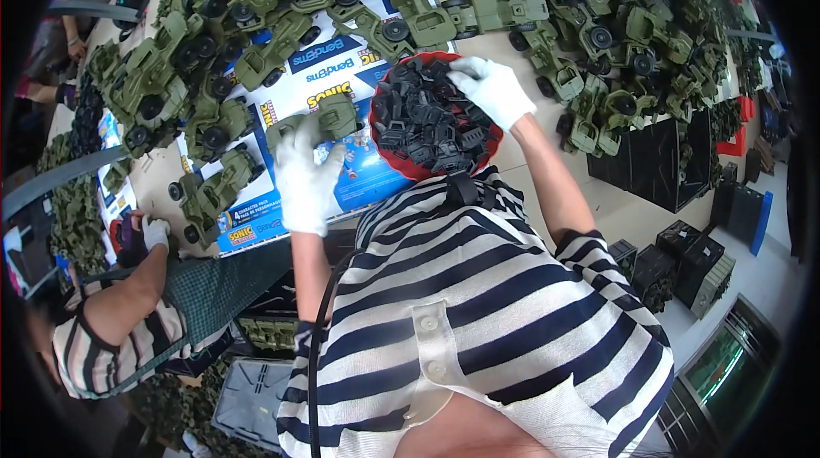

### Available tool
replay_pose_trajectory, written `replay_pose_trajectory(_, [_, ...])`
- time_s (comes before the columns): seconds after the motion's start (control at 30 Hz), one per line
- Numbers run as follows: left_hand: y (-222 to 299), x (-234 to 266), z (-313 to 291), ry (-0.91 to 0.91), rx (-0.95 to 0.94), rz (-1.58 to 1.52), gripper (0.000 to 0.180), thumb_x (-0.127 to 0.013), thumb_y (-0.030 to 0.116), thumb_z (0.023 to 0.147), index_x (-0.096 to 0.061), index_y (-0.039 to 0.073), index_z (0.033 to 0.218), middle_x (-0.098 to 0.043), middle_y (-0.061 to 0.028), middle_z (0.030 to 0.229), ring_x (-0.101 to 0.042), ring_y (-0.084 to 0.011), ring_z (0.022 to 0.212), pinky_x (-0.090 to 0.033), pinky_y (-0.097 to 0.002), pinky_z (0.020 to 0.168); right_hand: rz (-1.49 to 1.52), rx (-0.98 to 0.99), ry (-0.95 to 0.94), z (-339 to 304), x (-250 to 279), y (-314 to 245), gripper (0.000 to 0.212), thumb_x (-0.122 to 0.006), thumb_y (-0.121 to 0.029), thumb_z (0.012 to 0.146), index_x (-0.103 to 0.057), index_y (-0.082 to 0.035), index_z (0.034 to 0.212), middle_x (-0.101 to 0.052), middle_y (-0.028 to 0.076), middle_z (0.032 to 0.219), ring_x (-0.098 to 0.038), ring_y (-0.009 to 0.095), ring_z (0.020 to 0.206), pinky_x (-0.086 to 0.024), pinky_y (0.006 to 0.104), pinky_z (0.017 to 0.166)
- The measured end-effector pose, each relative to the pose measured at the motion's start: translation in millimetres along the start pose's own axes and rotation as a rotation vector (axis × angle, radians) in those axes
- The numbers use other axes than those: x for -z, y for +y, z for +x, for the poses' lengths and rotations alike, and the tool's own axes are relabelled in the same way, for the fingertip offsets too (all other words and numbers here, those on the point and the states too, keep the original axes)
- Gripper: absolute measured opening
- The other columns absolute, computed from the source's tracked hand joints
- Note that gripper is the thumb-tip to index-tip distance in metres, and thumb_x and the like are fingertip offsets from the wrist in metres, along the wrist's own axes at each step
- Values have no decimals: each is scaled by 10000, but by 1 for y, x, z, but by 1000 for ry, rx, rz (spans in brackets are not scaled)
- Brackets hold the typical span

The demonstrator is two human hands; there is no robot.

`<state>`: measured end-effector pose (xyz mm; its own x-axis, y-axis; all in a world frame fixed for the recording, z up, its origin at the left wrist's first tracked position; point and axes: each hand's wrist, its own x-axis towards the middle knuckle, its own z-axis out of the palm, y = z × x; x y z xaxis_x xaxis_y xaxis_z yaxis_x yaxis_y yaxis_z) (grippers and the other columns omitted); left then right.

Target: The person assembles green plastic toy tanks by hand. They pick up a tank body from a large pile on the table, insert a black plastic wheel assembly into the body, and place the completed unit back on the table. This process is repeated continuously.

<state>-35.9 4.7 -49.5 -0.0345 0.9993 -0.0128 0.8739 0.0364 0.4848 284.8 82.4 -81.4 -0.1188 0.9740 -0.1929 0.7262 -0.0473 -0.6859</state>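
My left hand [309, 176], in a white glove, grips an olive-green toy jeep body [335, 119] above a flat blue and white printed carton [367, 176]. Its fingers wrap the near left end of the toy. To the right stands a red scalloped bowl [395, 165], heaped with small black plastic parts [436, 116]. Also white-gloved, my right hand [491, 89] is over the bowl's far right rim, fingertips drawn together against the black parts. Whatever is between those fingers is too small to make out.
Many green toy jeeps [418, 10] with black wheels crowd the table's far side and both flanks. At the left, a co-worker's gloved hand [156, 232] is near more jeeps. Black crates [683, 257] stand on the floor at right; a grey crate lid [252, 398] lies lower left.
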Motion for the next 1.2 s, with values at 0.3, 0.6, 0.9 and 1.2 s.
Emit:
replay_pose_trajectory(0.3, [-37,-3,67,-528,31,201,856,-828,329,618,-479,44,1346,-672,-217,1086,-663,-334,1011,-521,-352,894,390,-163,-145,25,-4,-7,311,-654,-293,921,-708,-15,1050,-698,52,928,-613,107,789,-468,268,691])
replay_pose_trajectory(0.6, [-21,-3,6,-485,229,-1216,817,-722,-173,690,-416,105,1394,-633,-108,1197,-674,-195,964,-578,-327,827,1284,-239,-294,-18,40,-54,238,-565,-181,975,-624,-1,1119,-642,99,1194,-588,132,971,-457,285,807])
replay_pose_trajectory(0.9, [42,13,10,-641,150,-1171,842,-812,-43,672,-421,78,1408,-627,-82,1215,-608,-146,1081,-502,-305,938,1077,171,-263,-15,18,-107,164,-718,-63,853,-594,-11,759,-595,201,1280,-608,212,1105,-489,312,891])
replay_pose_trajectory(1.2, [49,30,12,-914,273,-1363,766,-830,-18,649,-502,40,1339,-640,-45,1149,-590,-116,1046,-466,-295,964,680,228,-648,-11,46,-95,320,-679,-51,872,-574,-18,1173,-625,51,1097,-593,147,1035,-485,307,917])
